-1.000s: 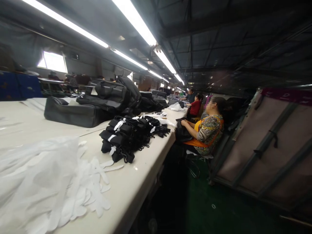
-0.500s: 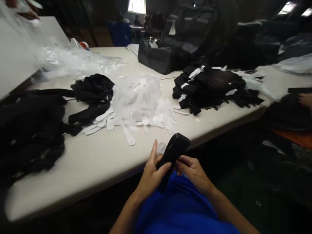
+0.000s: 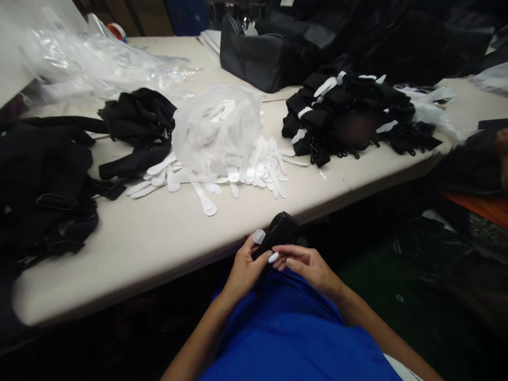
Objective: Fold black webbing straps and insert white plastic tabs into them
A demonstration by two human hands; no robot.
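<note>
Just beyond the table's front edge, my left hand is closed round a folded black strap, its thumb across the near side. A white plastic tie goes round the strap; its broad rounded end stands up by my left fingers. The tie's other end shows as a small white tip near my left thumb. My right hand has its fingertips bent together at that tip, close against the strap. Part of the tie is hidden behind the strap and fingers.
On the white table lie loose white ties under a clear plastic bag. Black straps lie left, tied strap bundles right. Behind are a black bag and plastic wrapping. Another person's hand shows far right.
My view has tilted downward. My right fingers have come from behind the strap to its near side, where a white tie tip now shows. My left index finger has folded down.
</note>
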